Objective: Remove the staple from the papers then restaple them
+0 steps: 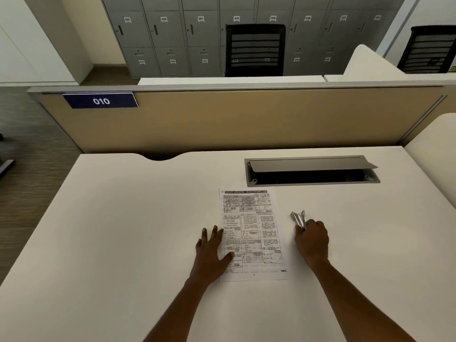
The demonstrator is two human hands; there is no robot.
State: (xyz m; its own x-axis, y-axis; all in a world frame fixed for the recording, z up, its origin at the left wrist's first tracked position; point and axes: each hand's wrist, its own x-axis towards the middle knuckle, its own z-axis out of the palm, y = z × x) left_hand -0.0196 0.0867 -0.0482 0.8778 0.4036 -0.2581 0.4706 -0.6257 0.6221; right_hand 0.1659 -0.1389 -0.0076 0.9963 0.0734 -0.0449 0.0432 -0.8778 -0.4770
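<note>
Printed papers (pixel 256 218) flat, txt up; silver stapler (pixel 298 219) just R.

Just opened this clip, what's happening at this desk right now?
A person is at a white desk with printed papers lying flat in front of them. The left hand rests open on the papers' left edge, holding them down. The right hand, on the desk just right of the papers, has a silver metal tool in its grip, probably the stapler or a staple remover. The tool is not touching the papers; any staple is too small to see.
</note>
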